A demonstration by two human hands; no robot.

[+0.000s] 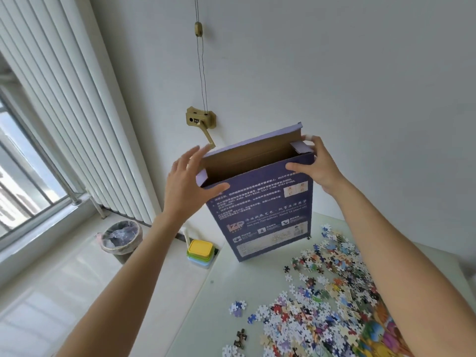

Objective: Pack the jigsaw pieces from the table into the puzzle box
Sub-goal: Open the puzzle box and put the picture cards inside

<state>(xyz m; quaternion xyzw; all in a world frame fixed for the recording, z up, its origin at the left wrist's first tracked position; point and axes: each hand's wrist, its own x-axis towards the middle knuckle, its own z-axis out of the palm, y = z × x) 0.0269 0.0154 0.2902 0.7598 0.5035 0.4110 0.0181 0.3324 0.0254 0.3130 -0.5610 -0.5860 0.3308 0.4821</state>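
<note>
The puzzle box point(260, 202) stands on end on the table point(206, 305), top open. The left hand point(186, 185) and right hand point(315, 163) pinch its top corners, thumbs in front, fingers behind. The jigsaw pieces point(322, 292) lie loose, well below the fingers.

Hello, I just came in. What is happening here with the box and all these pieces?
A person is holding a purple puzzle box upright on the table, with its top flaps open. The left hand grips the left top corner and the right hand holds the right top corner. The jigsaw pieces lie loose in a heap on the table beside the box. No piece can be seen inside the box.
</note>
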